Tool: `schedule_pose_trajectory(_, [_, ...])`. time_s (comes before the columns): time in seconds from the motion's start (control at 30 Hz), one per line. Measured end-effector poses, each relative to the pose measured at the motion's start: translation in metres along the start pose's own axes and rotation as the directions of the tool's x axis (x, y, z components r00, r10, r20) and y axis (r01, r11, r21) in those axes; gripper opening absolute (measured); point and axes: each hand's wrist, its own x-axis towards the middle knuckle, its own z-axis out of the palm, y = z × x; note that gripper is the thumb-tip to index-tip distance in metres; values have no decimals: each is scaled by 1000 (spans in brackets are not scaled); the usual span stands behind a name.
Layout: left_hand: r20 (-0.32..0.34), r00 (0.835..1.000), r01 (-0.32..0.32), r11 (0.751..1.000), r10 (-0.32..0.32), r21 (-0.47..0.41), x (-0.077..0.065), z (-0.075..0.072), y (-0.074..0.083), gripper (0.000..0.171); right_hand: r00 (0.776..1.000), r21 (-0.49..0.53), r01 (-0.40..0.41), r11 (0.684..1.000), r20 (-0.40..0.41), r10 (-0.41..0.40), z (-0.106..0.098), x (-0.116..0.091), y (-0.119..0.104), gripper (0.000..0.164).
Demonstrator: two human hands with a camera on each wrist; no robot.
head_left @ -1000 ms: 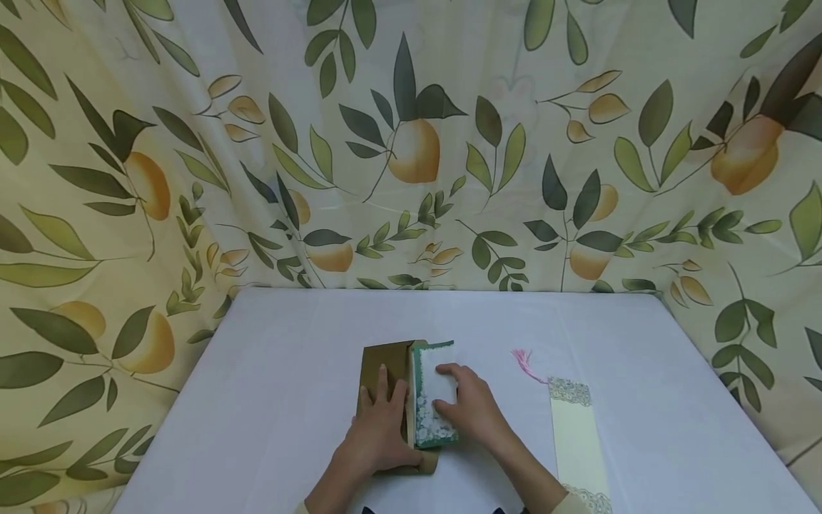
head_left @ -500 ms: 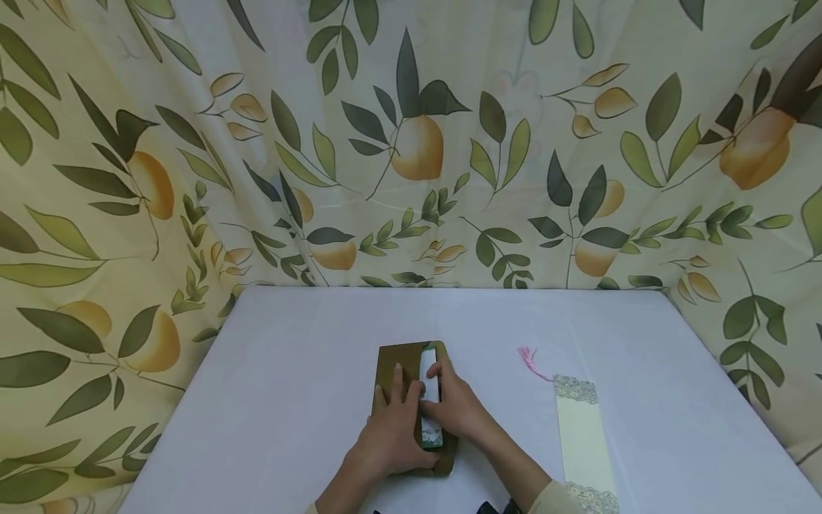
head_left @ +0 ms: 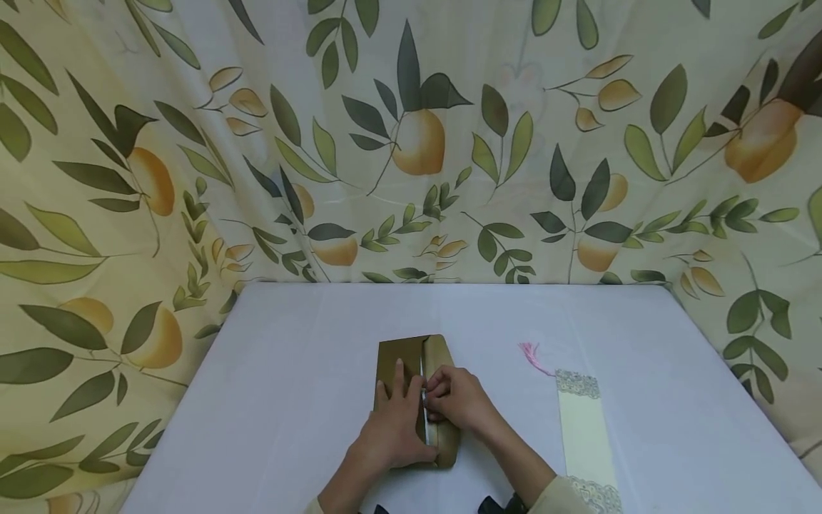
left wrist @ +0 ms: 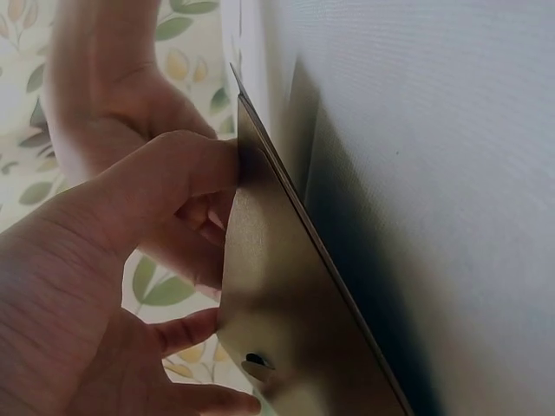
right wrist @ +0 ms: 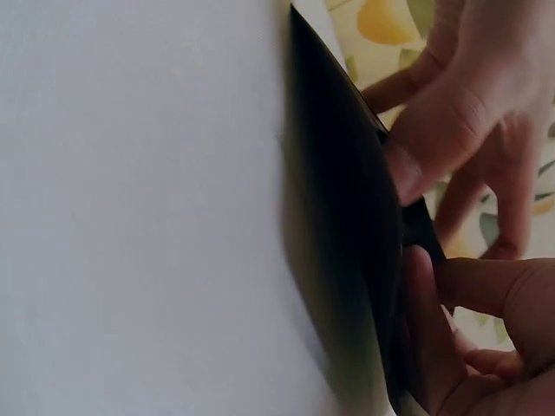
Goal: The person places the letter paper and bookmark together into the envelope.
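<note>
A gold-brown envelope [head_left: 398, 351] stands out against the white table, its unfolded flap [head_left: 439, 351] towards the right. Only a narrow white strip of the card [head_left: 422, 364] shows at its mouth; the rest is hidden inside. My left hand [head_left: 394, 432] presses on the envelope with spread fingers, the thumb near the mouth's lower end. At the mouth, my right hand [head_left: 459, 400] pinches the card's edge between thumb and fingers. In the left wrist view the envelope [left wrist: 286, 286] appears nearly edge-on, with a small dark slot in its face.
To the right lies a long cream bookmark-like strip [head_left: 584, 432] with lace-patterned ends and a pink tassel [head_left: 533, 355]. A white cloth covers the table [head_left: 295, 357]. Behind it hangs a curtain [head_left: 359, 143] printed with leaves and fruit.
The green-bordered floral card has slid leftward into the envelope, from mostly outside to a thin strip. My right hand has followed it to the mouth, and its fingers have curled in more.
</note>
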Motion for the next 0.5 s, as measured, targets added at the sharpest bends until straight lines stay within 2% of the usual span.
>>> schedule_pose_trajectory(0.27, [9,1000,1,1000,-1,-10,-1,1,2,101,999,3,-38,999,1,38,3,0,3,18])
schedule_pose_trajectory(0.5, [14,1000,9,1000,-9,14,0,0,2,101,1000,-138,9,990,-6,-10,-14,-8,-4,13])
